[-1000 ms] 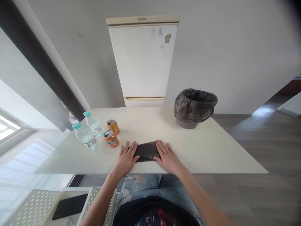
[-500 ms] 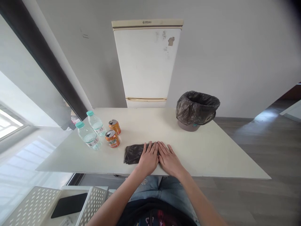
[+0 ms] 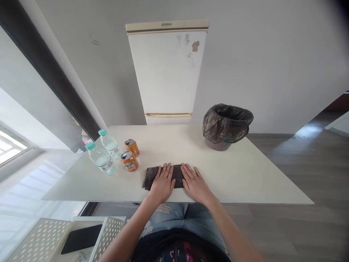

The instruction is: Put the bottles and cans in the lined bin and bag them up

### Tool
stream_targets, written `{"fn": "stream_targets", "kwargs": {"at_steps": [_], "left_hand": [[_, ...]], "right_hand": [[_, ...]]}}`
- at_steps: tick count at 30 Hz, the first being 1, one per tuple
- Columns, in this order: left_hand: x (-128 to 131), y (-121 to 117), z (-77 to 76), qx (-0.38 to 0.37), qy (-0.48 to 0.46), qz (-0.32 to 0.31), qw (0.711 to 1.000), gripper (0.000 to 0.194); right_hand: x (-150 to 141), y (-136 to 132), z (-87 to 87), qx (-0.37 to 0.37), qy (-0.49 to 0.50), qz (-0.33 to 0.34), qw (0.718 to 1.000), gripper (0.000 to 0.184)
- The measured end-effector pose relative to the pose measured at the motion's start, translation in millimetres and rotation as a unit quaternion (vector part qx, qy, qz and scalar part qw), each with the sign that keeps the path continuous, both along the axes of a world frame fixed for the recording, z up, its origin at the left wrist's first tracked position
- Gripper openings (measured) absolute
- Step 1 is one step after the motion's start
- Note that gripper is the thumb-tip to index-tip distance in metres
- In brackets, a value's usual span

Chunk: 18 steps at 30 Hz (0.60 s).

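Observation:
A folded black plastic bag (image 3: 178,176) lies flat near the front edge of the white table (image 3: 245,174). My left hand (image 3: 163,182) rests on top of it, palm down, with fingers stretched out. At the bag's right end my right hand (image 3: 195,183) also lies flat, its fingertips pointing away from me and its fingers spread a little. Part of the bag shows between the two hands; the rest under them is hidden. The bag's left end looks loose and crumpled.
Two orange cans (image 3: 129,161) and two clear bottles with green caps (image 3: 101,158) stand at the table's left. A bin lined with a black bag (image 3: 227,123) stands at the back right. Behind is a white fridge (image 3: 167,72). A white perforated basket (image 3: 38,236) sits lower left.
My left hand has slid left along the folded bag, away from my right hand, uncovering the bag's middle. My right hand has stayed nearly in place.

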<state>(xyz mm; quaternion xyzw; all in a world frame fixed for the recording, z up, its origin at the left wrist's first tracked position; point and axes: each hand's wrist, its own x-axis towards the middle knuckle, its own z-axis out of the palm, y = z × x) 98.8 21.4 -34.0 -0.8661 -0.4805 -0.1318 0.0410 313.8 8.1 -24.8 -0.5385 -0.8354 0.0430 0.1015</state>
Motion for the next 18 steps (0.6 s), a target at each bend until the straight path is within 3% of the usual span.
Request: {"fn": "stream_targets", "kwargs": {"at_steps": [12,18], "left_hand": [[-58,5,-7.9,-0.003,-0.006,0.079,0.997,0.059],[-63,5,3.8,-0.032,-0.048,0.083,0.995,0.053]], "right_hand": [[-2,0,4.1,-0.029,-0.009,-0.012,0.999,0.064],[3,2,3.2,-0.032,0.027,-0.003,0.999,0.066]]}}
